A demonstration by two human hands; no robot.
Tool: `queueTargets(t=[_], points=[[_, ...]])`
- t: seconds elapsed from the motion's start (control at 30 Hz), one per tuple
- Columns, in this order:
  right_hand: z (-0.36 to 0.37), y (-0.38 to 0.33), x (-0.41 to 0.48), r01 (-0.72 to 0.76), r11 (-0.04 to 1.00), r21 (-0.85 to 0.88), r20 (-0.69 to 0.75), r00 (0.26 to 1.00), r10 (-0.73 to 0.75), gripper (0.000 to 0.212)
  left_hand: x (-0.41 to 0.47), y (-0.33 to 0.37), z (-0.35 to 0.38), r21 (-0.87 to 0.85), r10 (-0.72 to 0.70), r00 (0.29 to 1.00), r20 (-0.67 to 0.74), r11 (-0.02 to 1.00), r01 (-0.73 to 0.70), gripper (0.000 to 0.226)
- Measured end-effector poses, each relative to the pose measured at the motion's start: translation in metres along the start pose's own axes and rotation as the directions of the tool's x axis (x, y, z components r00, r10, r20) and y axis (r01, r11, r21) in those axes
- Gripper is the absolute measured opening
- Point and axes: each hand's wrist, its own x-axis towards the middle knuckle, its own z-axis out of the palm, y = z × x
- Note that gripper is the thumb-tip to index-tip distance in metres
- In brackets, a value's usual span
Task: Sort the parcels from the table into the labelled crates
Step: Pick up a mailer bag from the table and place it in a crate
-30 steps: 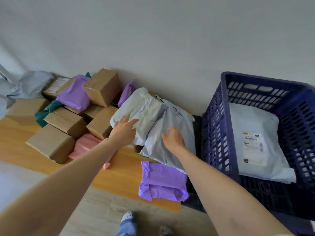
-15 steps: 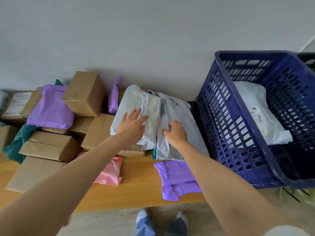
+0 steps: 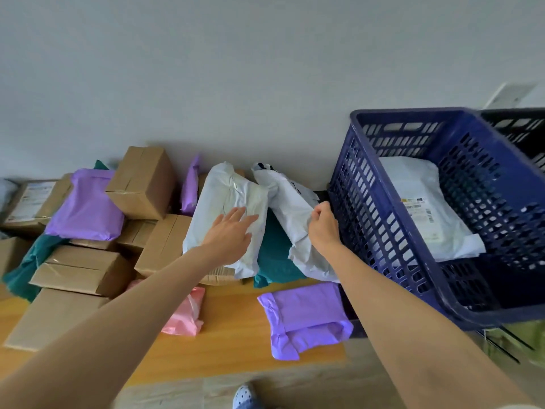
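The right hand (image 3: 323, 229) is pinching the right edge of a crumpled white mailer (image 3: 290, 212), the bag lying at nine o'clock of its curled fingers (image 3: 320, 208), on the table (image 3: 236, 343) pile. The left hand (image 3: 233, 235) is resting flat, fingers straight, on a second mailer (image 3: 230, 187) farther toward nine o'clock.

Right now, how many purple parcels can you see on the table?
3. Left purple parcel lies atop cardboard boxes; slim purple parcel stands by the wall; front purple parcel lies flat on the table. Others may be buried.
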Motion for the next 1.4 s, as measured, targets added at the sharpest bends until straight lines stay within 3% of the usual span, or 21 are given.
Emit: queueTargets(t=[0.2, 0.4, 0.67, 0.83, 0.9, 1.0, 1.1, 1.23, 1.4], points=[[-0.037, -0.007, 0.008, 0.015, 0.994, 0.109, -0.056, 0.998, -0.009, 0.011, 0.001, 0.026, -0.009, -0.045, -0.031, 0.999, 0.035, 0.998, 0.032, 0.05], [-0.069, -0.022, 0.014, 0.035, 0.969, 0.246, -0.057, 0.998, -0.022, 0.014, -0.004, 0.054, -0.011, -0.267, -0.101, 0.988, 0.114, 0.955, 0.129, 0.048], [-0.098, -0.068, 0.005, 0.053, 0.889, 0.454, -0.037, 0.999, -0.04, 0.012, -0.009, 0.076, -0.025, -0.599, -0.232, 0.964, 0.133, 0.756, 0.264, 0.045], [-0.116, -0.118, -0.014, -0.001, 0.769, 0.639, 0.022, 1.0, -0.016, 0.008, -0.015, 0.072, -0.041, -0.658, -0.273, 0.959, 0.082, 0.708, 0.258, 0.04], [-0.123, -0.133, -0.024, -0.016, 0.712, 0.701, 0.048, 0.999, -0.025, 0.008, -0.018, 0.069, -0.048, -0.786, -0.327, 0.931, 0.163, 0.528, 0.323, 0.049], [-0.129, -0.151, -0.037, -0.034, 0.654, 0.756, 0.086, 0.995, -0.048, 0.008, -0.023, 0.061, -0.059, -0.92, -0.255, 0.898, 0.358, 0.066, 0.386, 0.065], [-0.127, -0.164, -0.048, -0.031, 0.619, 0.785, 0.104, 0.991, -0.081, 0.009, -0.024, 0.051, -0.067, -0.922, -0.108, 0.935, 0.336, -0.241, 0.304, 0.074], [-0.121, -0.175, -0.061, -0.094, 0.554, 0.827, 0.192, 0.974, -0.121, 0.014, -0.031, 0.037, -0.077, -0.9, -0.044, 0.959, 0.279, -0.36, 0.245, 0.076], [-0.113, -0.182, -0.07, 0.04, 0.629, 0.776, 0.114, 0.973, -0.202, 0.022, -0.042, 0.021, -0.082, -0.864, 0.054, 0.963, 0.263, -0.431, 0.26, 0.084]])
